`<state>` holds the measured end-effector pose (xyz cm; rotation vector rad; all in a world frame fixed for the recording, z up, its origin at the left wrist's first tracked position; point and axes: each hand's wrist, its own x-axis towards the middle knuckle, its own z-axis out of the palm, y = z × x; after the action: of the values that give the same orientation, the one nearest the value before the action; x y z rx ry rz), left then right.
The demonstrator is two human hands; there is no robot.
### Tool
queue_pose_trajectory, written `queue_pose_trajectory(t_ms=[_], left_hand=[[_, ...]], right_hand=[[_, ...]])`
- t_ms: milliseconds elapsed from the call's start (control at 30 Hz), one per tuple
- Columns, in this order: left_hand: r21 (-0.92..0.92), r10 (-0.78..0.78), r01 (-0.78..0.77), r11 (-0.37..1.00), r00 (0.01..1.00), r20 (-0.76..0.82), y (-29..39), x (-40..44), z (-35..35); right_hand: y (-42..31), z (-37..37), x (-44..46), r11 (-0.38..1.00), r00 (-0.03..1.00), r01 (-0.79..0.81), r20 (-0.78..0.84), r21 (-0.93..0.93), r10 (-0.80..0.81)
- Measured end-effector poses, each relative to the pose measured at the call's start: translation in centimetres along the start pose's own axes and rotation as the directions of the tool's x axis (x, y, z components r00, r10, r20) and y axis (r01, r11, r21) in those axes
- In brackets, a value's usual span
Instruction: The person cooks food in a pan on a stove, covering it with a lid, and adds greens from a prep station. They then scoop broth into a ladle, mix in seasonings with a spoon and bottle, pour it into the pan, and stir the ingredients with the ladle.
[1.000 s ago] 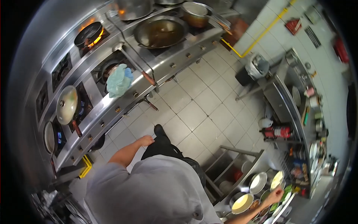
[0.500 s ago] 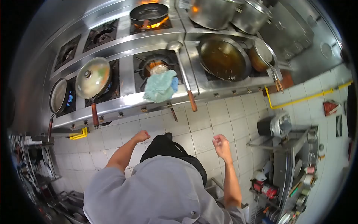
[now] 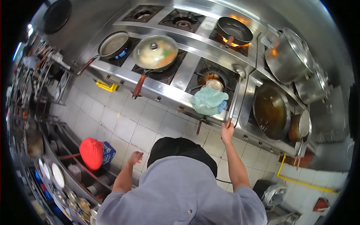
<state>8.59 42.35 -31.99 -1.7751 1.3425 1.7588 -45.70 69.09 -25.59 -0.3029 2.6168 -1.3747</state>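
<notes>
Along the front edge of the stove (image 3: 168, 89), my right hand (image 3: 227, 131) is closed around the wooden handle (image 3: 229, 122) of a long ladle (image 3: 235, 98), which lies between the green cloth (image 3: 206, 100) and the wok (image 3: 286, 116). I judge it stiff and bowl-heavy, apt to dip at the far end when held this near the tip; the wood seems the safest hold, since the metal shaft may be hot or greasy. My left hand (image 3: 135, 158) is low at my side, fingers loosely apart, holding nothing I can see. My grip covers the handle's end, and I can't make out how tight it is or whether the ladle's bowl (image 3: 239, 71) is wet
</notes>
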Motion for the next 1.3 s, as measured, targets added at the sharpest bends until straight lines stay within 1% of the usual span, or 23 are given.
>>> queue_pose_trajectory(t_ms=[33,67,133,167,233,300,433,500,533,600,667,733,767,800,833,867,900,933,1000,1033,1133,1200,1300], left_hand=[[-0.039,-0.026,0.025,0.999,1.000,-0.006,-1.8,-1.6,1.6],[-0.086,-0.070,0.068,0.994,0.997,-0.030,-3.1,-3.5,3.5],[-0.199,-0.135,0.135,0.971,0.991,0.014,-5.5,-5.7,7.4],[-0.385,-0.153,0.180,0.905,0.983,0.099,-4.3,-8.2,10.0],[-0.696,-0.139,0.285,0.659,0.956,0.260,0.2,-15.6,14.8],[-0.669,-0.162,0.311,0.675,0.947,0.277,-2.8,-15.7,16.3],[-0.661,-0.192,0.343,0.668,0.937,0.292,-10.1,-15.7,18.8],[-0.537,-0.133,0.263,0.802,0.954,0.269,-10.4,-19.0,19.2],[-0.468,-0.107,0.221,0.855,0.960,0.257,-10.7,-20.6,19.4],[-0.322,-0.056,0.088,0.943,0.993,0.105,-13.0,-21.6,20.5],[-0.099,0.042,-0.047,0.994,0.998,-0.056,-12.6,-23.8,20.7],[-0.140,0.164,-0.194,0.971,0.966,-0.199,-13.1,-26.2,21.1],[-0.110,0.185,-0.220,0.969,0.946,-0.266,-13.4,-27.2,21.3],[-0.079,0.197,-0.235,0.969,0.924,-0.329,-13.9,-28.1,21.4],[-0.258,0.178,-0.301,0.918,0.894,-0.411,-14.9,-28.6,21.8],[-0.406,0.151,-0.381,0.831,0.856,-0.495,-15.8,-28.9,21.9],[-0.427,0.130,-0.455,0.782,0.788,-0.602,-16.9,-29.3,21.9],[-0.426,0.103,-0.525,0.736,0.710,-0.696,-17.9,-29.8,21.6],[-0.299,0.025,-0.561,0.772,0.496,-0.868,-19.8,-32.2,20.7],[-0.341,-0.067,-0.590,0.732,0.436,-0.898,-20.7,-33.7,20.0],[-0.399,-0.307,-0.645,0.652,0.257,-0.916,-25.4,-37.0,17.7],[-0.326,-0.452,-0.630,0.705,-0.045,-0.891,-28.2,-39.9,15.1],[-0.285,-0.549,-0.639,0.715,-0.260,-0.794,-34.1,-42.4,9.8]], right_hand=[[-6.6,-2.0,-1.8,0.899,0.939,-0.330,0.193,0.286,0.284],[-6.7,-2.3,-2.2,0.847,0.913,-0.381,0.296,0.372,0.281],[-5.9,-4.1,-3.1,0.704,0.842,-0.497,0.476,0.507,0.252],[-5.8,-5.6,-3.5,0.617,0.738,-0.602,0.648,0.507,0.189],[-5.8,-7.9,-3.8,0.499,0.593,-0.715,0.803,0.490,0.061],[-6.1,-9.2,-3.6,0.435,0.463,-0.789,0.885,0.435,-0.045],[-5.5,-9.3,-4.7,0.537,0.379,-0.775,0.925,0.333,-0.027],[-5.1,-8.9,-6.5,0.631,0.356,-0.724,0.934,0.278,-0.003],[-4.9,-8.5,-7.5,0.734,0.406,-0.620,0.914,0.278,-0.003],[-4.4,-7.6,-10.1,0.890,0.500,-0.372,0.864,0.264,-0.048],[-4.0,-6.3,-12.2,0.938,0.526,-0.174,0.834,0.300,-0.169],[-4.2,-3.7,-13.9,0.943,0.462,-0.030,0.842,0.330,-0.280],[-6.3,-3.3,-15.0,0.965,0.461,-0.078,0.867,0.250,-0.187],[-7.5,-2.7,-15.9,0.970,0.411,-0.080,0.894,0.230,-0.179],[-8.5,-2.0,-16.5,0.974,0.365,-0.078,0.916,0.211,-0.169],[-9.7,-1.0,-17.2,0.978,0.326,-0.077,0.932,0.194,-0.160],[-10.7,-0.4,-18.9,0.982,0.335,-0.013,0.926,0.189,-0.174],[-11.0,0.3,-20.3,0.963,0.277,0.064,0.923,0.261,-0.268],[-11.4,1.9,-22.4,0.891,0.162,0.183,0.881,0.416,-0.444],[-12.0,3.1,-23.5,0.860,0.048,0.215,0.874,0.463,-0.483],[-15.8,6.2,-28.1,0.945,-0.220,0.091,0.932,0.315,-0.289],[-17.8,7.9,-32.6,0.915,-0.293,0.197,0.912,0.353,-0.289],[-19.7,9.9,-39.4,0.823,-0.352,0.379,0.889,0.422,-0.294]])
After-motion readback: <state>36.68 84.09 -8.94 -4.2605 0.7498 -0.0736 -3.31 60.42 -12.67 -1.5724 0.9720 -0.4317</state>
